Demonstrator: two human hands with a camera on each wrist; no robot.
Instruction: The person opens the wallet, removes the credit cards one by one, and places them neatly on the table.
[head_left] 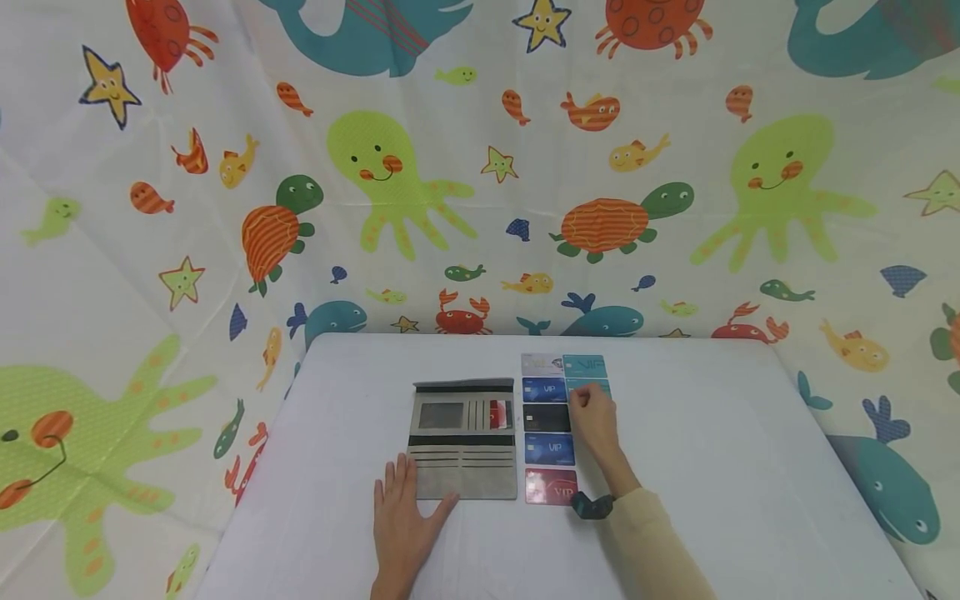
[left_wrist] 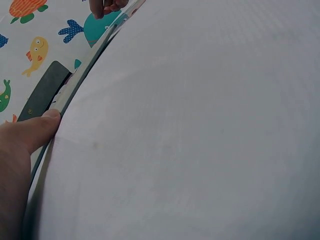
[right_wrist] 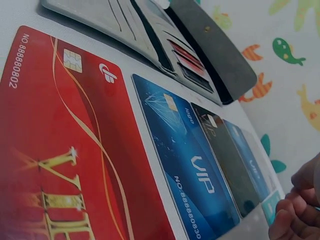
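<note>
My left hand point(head_left: 405, 521) lies with its fingers spread on the lower left corner of an unfolded grey wallet point(head_left: 465, 487). Its thumb point(left_wrist: 47, 120) presses the wallet's near edge in the left wrist view. To the right, my right hand point(head_left: 597, 425) has curled fingers pinching the lower of two teal cards point(head_left: 592, 386), partly hidden by the hand. In the right wrist view that teal card point(right_wrist: 270, 206) shows at the fingertips. Above it lies the other teal VIP card point(head_left: 583, 365). Several red and white cards point(head_left: 500, 414) sit in the wallet's upper right slots.
Beside the wallet runs a column of cards: silver point(head_left: 540, 364), blue point(head_left: 543, 389), black point(head_left: 546, 418), blue point(head_left: 549, 448) and red point(head_left: 550, 486). A white cloth point(head_left: 750, 467) covers the table. Behind it hangs a sea-animal curtain point(head_left: 480, 208).
</note>
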